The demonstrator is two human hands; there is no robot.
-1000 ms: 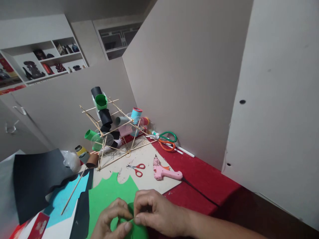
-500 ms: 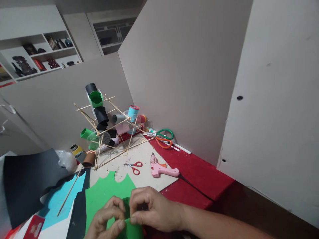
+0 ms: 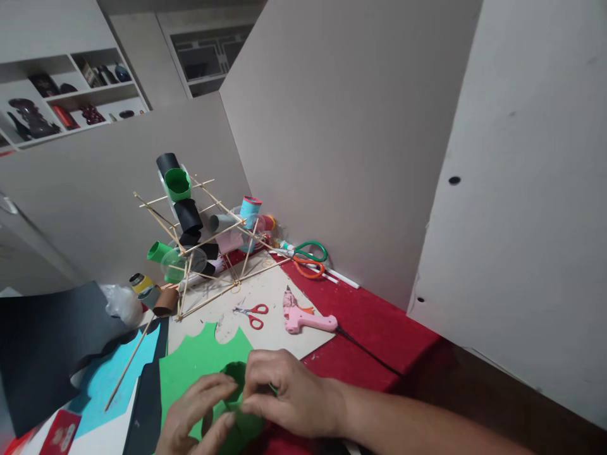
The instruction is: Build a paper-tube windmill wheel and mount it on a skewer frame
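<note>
Low in the view, a piece of green craft foam or paper (image 3: 237,431) is curled into a short tube, its dark hollow facing up. My right hand (image 3: 291,395) pinches the tube's rim between thumb and fingers. On the other side, my left hand (image 3: 192,414) curves round the tube, thumb and fingers against it. Under and behind the hands lies a flat green sheet (image 3: 194,359) with scalloped cut edges. Just beyond it rest small red-handled scissors (image 3: 255,315) and a pink glue gun (image 3: 303,318).
A stick frame (image 3: 208,303) carrying black, green and blue tubes stands behind. Larger scissors (image 3: 310,259) lie by the upright panel (image 3: 341,158). Black sheet (image 3: 42,354), blue sheet (image 3: 118,379) and a thin stick (image 3: 128,366) are at left. The glue gun's cord (image 3: 370,352) crosses the red cloth (image 3: 374,316).
My left hand's fingers have spread a little round the tube, and its opening shows wider. My right hand keeps its pinch. The whole view has shifted slightly.
</note>
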